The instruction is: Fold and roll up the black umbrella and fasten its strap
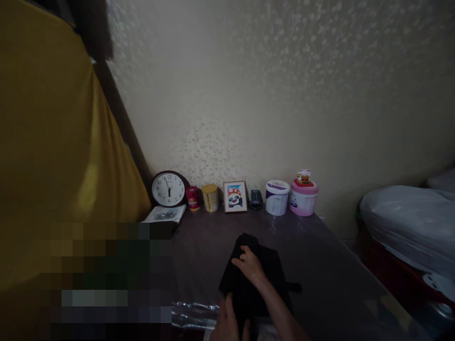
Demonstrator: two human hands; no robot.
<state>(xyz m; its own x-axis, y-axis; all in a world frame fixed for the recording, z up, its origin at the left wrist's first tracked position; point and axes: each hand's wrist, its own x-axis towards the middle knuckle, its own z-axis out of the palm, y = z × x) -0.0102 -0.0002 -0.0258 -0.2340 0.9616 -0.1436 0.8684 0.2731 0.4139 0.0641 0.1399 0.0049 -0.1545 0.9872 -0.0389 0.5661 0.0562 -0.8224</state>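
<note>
A folded black cloth item (272, 270) lies near the front of the dark table, with a short strap-like piece sticking out on its right. Whether it is a garment or a bag I cannot tell. My right hand (250, 266) rests on top of its upper left part, thumb and fingers spread against the fabric. Lower down, my left hand (226, 321) is at the near left edge, the cloth between its thumb and fingers; the bottom of the frame cuts this hand off.
Along the wall stand an oval clock (168, 189), a red can (193, 199), a gold tin (210, 199), a panda picture frame (235, 196), a small dark device (255, 199), a white tub (277, 201) and a pink tub (304, 201) topped by a cat figurine (304, 176). Clear plastic (195, 315) lies in front.
</note>
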